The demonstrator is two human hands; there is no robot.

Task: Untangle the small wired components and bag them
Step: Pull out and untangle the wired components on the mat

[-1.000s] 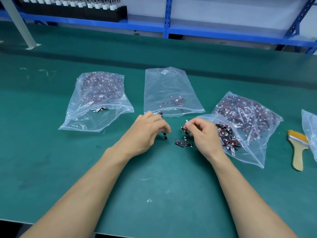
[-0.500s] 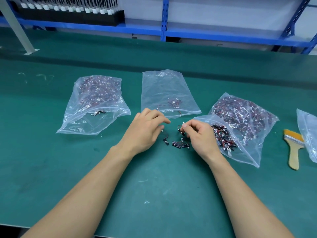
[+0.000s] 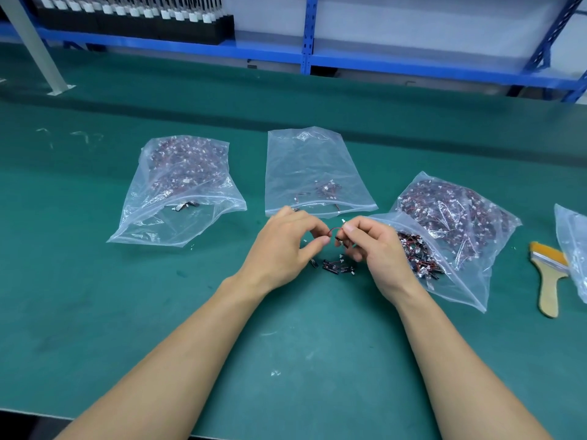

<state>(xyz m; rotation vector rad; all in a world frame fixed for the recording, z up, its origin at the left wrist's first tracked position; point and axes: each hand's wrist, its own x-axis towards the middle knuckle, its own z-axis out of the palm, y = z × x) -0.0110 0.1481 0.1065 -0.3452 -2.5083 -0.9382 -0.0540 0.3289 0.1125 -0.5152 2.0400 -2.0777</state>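
I see both forearms reaching in over the green worktop [image 3: 95, 296]. The left hand [image 3: 282, 249] and right hand [image 3: 381, 252] meet fingertip to fingertip, each grip pinched on one red-wired component [image 3: 333, 230], just above a loose pile [image 3: 338, 267]. Beyond lies a near-empty bag [image 3: 314, 166].

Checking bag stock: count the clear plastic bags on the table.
4: left bag, middle bag, right bag, and an edge bag cut off at the far right. The right bag may be two overlapping.
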